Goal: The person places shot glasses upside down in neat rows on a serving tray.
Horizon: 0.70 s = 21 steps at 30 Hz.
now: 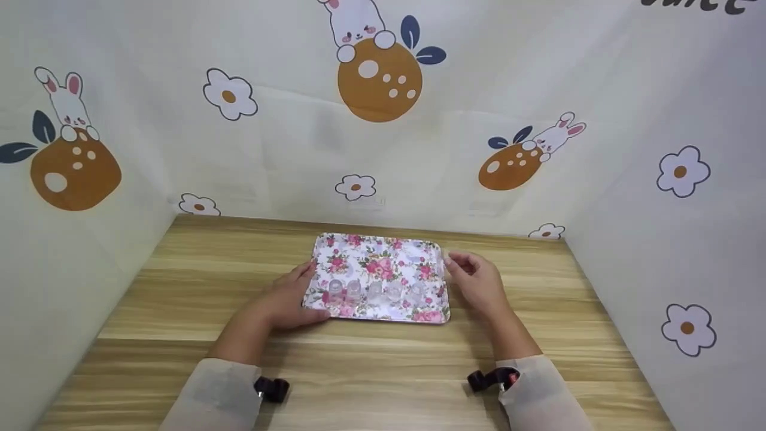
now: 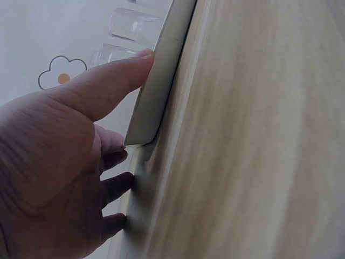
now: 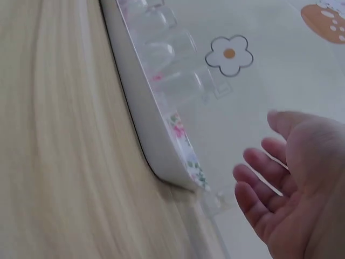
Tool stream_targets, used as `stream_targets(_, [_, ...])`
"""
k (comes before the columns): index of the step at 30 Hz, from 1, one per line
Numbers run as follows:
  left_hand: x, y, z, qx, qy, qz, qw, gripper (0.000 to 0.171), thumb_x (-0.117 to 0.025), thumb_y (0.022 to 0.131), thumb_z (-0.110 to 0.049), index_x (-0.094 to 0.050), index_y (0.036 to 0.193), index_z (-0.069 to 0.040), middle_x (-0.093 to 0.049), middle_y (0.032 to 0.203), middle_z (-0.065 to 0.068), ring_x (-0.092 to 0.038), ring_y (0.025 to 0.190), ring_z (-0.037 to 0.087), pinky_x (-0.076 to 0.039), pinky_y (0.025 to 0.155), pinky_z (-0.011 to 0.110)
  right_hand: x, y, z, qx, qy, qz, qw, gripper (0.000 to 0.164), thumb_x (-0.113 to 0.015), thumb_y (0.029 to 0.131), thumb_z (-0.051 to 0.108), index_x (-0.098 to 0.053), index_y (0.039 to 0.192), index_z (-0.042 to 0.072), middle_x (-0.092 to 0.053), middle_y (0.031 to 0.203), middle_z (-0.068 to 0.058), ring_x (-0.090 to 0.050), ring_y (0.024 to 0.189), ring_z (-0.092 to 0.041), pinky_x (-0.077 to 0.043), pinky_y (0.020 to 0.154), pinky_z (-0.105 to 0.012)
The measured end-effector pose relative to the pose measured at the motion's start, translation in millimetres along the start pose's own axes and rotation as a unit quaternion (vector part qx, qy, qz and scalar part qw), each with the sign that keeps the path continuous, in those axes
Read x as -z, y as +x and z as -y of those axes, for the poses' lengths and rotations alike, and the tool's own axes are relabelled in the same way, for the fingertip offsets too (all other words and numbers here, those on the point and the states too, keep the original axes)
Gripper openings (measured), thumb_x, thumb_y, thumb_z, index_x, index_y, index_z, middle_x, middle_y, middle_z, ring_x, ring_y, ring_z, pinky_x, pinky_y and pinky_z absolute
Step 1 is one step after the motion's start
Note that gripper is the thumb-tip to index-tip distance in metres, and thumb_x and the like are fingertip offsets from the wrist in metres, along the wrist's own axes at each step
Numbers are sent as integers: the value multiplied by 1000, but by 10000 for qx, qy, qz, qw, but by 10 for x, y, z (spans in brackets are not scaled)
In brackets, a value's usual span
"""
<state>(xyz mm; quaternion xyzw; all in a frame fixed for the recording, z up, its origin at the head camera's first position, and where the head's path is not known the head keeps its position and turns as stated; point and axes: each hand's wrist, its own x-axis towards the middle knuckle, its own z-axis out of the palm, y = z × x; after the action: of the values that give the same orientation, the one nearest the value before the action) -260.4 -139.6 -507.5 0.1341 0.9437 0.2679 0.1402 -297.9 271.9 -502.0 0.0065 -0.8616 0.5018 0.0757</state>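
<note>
A white tray (image 1: 389, 248) printed with pink roses lies on the wooden table. Several small clear cups (image 1: 376, 291) stand in a row along its near side. At the near left corner, my left hand (image 1: 291, 302) holds the tray, its thumb against the front rim and its forefinger at the left side. My right hand (image 1: 479, 282) is beside the tray's right edge, its fingers loosely bent. In the right wrist view, this hand (image 3: 294, 186) is apart from the tray, with nothing in its fingers. A small clear object (image 3: 214, 200) shows past the tray's corner, too blurred to name.
The wooden table (image 1: 383, 371) meets cloth walls (image 1: 287, 149) at the back and both sides, printed with rabbits, oranges and flowers. The tray lies near the back wall. Each sleeved wrist carries a black camera mount (image 1: 272, 389).
</note>
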Motion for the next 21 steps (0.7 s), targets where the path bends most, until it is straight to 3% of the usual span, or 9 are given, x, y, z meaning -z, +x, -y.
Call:
stream_targets(4, [2, -9, -7, -1, -10, 7, 10000, 118, -76, 90, -64, -13, 173, -9, -10, 182, 14, -16, 164, 52, -19, 130, 75, 77, 88, -120, -256, -121, -226, 9993, 38, -78, 99, 28, -74, 130, 6, -78, 119, -13, -71, 109, -23, -57, 90, -22])
stream_targets(12, [9, 4, -8, 73, -125, 20, 9999, 120, -78, 89, -64, -11, 174, -12, -7, 183, 12, -14, 165, 52, -18, 131, 73, 117, 236, -301, -556, -186, 102, 9982, 55, -78, 99, 24, -62, 145, -1, -70, 140, -23, -68, 131, -38, -56, 114, -46])
stream_targets(21, [0, 9, -1, 41, -34, 19, 10000, 119, -77, 90, -64, -12, 173, -8, -8, 182, 14, -15, 165, 52, -15, 131, 73, 38, 384, -424, -536, -214, 330, 9978, 59, -76, 99, 17, -56, 150, -5, -67, 145, -24, -65, 136, -39, -53, 118, -49])
